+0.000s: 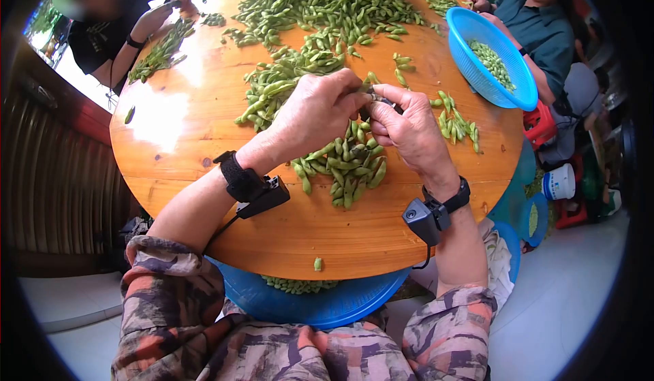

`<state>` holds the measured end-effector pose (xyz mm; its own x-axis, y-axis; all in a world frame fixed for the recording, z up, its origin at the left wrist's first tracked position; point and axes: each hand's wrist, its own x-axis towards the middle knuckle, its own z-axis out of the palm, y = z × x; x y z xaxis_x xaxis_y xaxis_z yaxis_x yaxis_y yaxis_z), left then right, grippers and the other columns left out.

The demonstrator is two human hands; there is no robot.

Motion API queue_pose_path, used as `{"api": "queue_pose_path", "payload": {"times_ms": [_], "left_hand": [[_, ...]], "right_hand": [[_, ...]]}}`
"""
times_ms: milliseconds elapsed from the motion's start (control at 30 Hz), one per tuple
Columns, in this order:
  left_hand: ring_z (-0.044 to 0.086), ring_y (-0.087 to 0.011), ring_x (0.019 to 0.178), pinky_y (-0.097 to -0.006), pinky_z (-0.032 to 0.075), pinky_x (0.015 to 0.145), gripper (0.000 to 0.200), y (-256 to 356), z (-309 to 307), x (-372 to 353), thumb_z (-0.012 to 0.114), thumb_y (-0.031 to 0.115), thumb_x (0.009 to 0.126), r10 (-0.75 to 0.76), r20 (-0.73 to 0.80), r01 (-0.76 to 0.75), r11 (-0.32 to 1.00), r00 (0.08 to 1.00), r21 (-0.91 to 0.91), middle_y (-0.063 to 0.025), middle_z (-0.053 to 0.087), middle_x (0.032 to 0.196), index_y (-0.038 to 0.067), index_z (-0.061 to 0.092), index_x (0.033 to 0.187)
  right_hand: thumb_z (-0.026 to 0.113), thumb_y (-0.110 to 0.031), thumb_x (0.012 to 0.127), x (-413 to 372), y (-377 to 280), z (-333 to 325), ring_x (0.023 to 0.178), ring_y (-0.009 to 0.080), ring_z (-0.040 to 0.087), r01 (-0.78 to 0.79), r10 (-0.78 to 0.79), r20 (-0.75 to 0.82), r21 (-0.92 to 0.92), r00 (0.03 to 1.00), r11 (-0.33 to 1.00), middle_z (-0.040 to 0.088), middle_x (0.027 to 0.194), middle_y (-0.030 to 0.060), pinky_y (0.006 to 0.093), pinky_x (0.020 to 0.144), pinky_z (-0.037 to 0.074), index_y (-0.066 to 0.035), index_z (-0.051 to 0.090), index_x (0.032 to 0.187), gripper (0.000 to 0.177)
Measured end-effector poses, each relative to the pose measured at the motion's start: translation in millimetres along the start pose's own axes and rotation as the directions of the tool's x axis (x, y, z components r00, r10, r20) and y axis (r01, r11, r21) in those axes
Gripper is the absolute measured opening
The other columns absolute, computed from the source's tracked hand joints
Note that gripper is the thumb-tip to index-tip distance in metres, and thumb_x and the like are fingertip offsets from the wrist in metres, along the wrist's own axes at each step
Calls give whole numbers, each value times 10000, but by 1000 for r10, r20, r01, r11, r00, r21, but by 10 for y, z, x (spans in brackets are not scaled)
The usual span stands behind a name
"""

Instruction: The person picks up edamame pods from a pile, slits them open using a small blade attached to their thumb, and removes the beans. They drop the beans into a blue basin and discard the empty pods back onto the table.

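Observation:
Both my hands meet over the round wooden table, above the green bean pods. My left hand has its fingers pinched together near a small dark thing between the hands. My right hand is closed too, thumb against forefinger, at the same dark thing, too small to make out. Loose pods lie just below the hands, and a larger heap rises behind them. Beneath the table's near edge, a blue basin holds shelled beans. One bean rests on the near edge.
A blue basket of beans stands at the table's right edge, beside a seated person. Another person handles pods at the back left. A white bucket is on the right, below the table.

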<state>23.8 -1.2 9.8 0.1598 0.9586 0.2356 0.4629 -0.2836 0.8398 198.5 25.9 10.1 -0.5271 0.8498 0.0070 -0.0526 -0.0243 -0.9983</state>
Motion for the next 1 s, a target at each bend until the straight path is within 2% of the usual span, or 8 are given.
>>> {"api": "queue_pose_path", "payload": {"times_ms": [133,200,333,400,633,833,933,1000], "left_hand": [[596,-91,534,-233,447,427,216,6,-85,8,503,148,1003,-77,68,76,997,995,22,-56,644,710,-33,584,1088],[589,-109,527,-236,453,443,271,-77,-123,38,462,161,1022,-168,198,223,926,966,-306,-88,644,724,-69,554,1131],[589,-116,579,-230,463,478,296,-150,-142,50,470,157,1021,-195,315,346,759,929,-551,-109,650,787,-77,527,1193],[608,-120,620,-230,482,500,292,-168,-119,48,486,148,1014,-219,291,356,715,931,-601,-107,654,815,-74,532,1197],[669,-143,766,-233,558,648,265,-256,6,69,560,117,976,-166,142,219,724,976,-654,-101,662,913,-72,566,1161],[648,-121,711,-222,549,624,191,-266,16,47,558,137,979,-229,181,286,616,957,-734,-107,657,900,-28,580,1074],[634,-107,675,-203,520,561,147,-190,41,50,557,141,979,-222,75,197,604,972,-772,-87,659,866,10,584,1039],[632,-100,670,-192,498,530,146,-188,35,61,555,145,980,-218,43,172,618,975,-767,-74,660,850,19,587,1047]], "right_hand": [[501,-27,922,7,20,-5,541,5,442,-35,33,-29,-43,999,998,537,679,-42,186,466,374,31,637,945,149],[527,-43,918,11,28,-1,546,7,464,-59,59,-4,34,998,998,543,683,-36,186,468,385,35,633,934,132],[561,-65,913,55,152,2,548,47,503,-10,-3,-100,-136,995,991,583,681,17,231,487,420,38,635,931,128],[599,-87,898,86,223,49,557,118,563,336,-511,-93,-652,855,680,625,700,99,286,518,450,39,649,929,140],[648,-123,871,0,40,117,607,203,626,151,-382,-276,-603,882,783,655,753,159,321,567,474,35,671,894,161],[650,-122,870,14,93,83,560,169,602,201,-397,-170,-648,902,735,642,676,134,308,537,464,22,673,910,151],[645,-106,870,3,39,40,552,145,587,94,-291,-200,-653,936,751,635,655,112,306,532,461,12,677,925,134],[657,-116,872,21,39,-24,551,115,560,82,-319,-347,-553,882,829,623,654,83,296,532,455,6,676,963,153]]}}
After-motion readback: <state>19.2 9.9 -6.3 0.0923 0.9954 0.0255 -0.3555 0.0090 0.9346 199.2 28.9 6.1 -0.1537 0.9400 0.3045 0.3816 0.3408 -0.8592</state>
